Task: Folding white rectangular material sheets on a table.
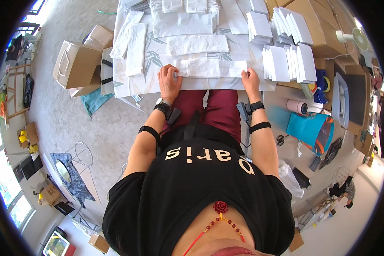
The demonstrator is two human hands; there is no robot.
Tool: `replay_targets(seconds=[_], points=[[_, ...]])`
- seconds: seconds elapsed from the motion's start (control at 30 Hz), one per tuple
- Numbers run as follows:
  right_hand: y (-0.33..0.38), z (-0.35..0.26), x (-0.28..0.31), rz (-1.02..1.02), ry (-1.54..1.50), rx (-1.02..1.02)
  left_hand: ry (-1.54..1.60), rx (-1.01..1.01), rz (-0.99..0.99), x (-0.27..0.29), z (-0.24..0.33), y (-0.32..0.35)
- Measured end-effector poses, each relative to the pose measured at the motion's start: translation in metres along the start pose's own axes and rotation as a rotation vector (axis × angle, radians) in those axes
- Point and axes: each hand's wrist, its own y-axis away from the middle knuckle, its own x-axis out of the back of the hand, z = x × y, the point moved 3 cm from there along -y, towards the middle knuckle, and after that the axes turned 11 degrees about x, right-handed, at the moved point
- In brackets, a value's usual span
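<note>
A long, thin white folded strip (207,68) lies flat along the near edge of the table; I cannot tell whether it is paper or plastic film. Its left end is under the curled fingers of my left hand (169,82). At the other end, my right hand (251,80) pinches the corner between thumb and fingers. Just beyond it lies another white folded piece (197,45). Farther back is a pile of similar flat white pieces (183,24), and more folded pieces (136,49) lie to the left of my left hand.
The table (260,85) has a leaf-patterned cover. Stacks of folded white cards or packets (276,64) stand at its right. Beyond them are cardboard boxes (307,21) and a small fan (359,39). Left of the table is an open carton (79,64); a teal bag (309,130) lies on the right.
</note>
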Motion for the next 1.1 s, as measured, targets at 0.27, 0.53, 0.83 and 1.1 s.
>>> replay_targets(seconds=[0.27, 0.53, 0.83, 1.1], points=[[0.0, 0.0, -0.002, 0.02, 0.038, 0.015, 0.009, 0.012, -0.005, 0.002, 0.0, 0.0], [0.006, -0.013, 0.001, 0.059, 0.168, 0.063, 0.012, 0.008, -0.01, 0.002, 0.002, 0.0], [0.007, -0.136, -0.056, -0.003, -0.115, 0.626, 0.01, -0.012, -0.008, 0.001, 0.002, -0.001], [0.01, -0.157, -0.102, -0.168, -0.072, 0.618, -0.01, -0.002, -0.002, 0.001, 0.001, -0.002]])
